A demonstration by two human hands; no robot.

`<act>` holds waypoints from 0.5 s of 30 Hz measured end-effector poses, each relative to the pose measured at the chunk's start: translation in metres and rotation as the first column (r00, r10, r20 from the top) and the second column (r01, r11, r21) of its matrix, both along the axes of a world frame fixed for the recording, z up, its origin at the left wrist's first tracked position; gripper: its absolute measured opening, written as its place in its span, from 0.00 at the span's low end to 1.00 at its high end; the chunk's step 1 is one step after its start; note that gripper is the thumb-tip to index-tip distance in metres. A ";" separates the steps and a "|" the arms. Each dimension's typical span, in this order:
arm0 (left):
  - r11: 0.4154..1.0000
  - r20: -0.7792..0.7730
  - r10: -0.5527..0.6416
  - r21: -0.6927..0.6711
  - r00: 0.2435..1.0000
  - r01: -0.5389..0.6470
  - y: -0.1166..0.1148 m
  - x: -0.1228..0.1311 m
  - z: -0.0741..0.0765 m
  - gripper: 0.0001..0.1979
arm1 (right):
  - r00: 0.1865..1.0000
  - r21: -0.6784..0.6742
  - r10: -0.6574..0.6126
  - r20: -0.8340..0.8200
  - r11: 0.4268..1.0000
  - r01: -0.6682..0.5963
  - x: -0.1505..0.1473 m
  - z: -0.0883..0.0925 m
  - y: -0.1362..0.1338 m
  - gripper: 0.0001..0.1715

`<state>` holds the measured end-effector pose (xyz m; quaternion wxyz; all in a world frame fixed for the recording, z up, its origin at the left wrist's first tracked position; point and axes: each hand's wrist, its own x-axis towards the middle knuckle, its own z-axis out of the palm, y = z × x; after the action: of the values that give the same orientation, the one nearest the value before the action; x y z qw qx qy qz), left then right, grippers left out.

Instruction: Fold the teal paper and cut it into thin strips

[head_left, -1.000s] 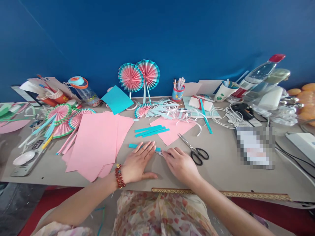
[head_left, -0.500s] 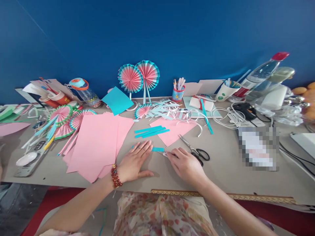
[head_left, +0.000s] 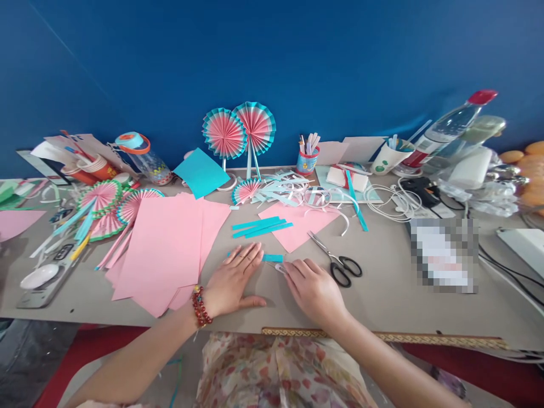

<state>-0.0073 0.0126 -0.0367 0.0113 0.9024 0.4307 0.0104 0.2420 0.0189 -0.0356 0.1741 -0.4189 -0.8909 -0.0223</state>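
My left hand lies flat with its fingers stretched over a short blue paper strip, whose right end shows past the fingertips. My right hand is closed, pinching a small pale tool just below that end of the strip; its exact kind is too small to tell. Several more blue paper strips lie above my hands, partly over a pink sheet. Scissors with black handles rest to the right of my right hand.
A stack of pink paper lies at left, with a blue sheet behind it. Folded paper fans stand against the wall. Paper shreds, a pen cup, a white cable and a bottle line the back.
My right hand has shifted slightly left and toward me, with the pale tool moving left along the strip's lower side. My left hand stays pressed in place.
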 end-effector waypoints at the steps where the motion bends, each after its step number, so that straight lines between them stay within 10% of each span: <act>1: 1.000 0.000 -0.002 0.000 1.000 0.002 0.000 0.000 0.000 0.53 | 1.000 -0.005 0.003 -0.009 1.000 -0.003 0.001 0.000 0.000 0.12; 15: 1.000 0.031 -0.008 -0.019 0.999 0.009 0.000 0.000 0.001 0.53 | 0.998 -0.037 0.027 0.053 0.999 -0.025 -0.013 0.002 0.002 0.06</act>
<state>-0.0069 0.0128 -0.0360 0.0268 0.9037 0.4268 0.0201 0.2294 0.0207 -0.0338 0.1430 -0.4096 -0.9009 -0.0148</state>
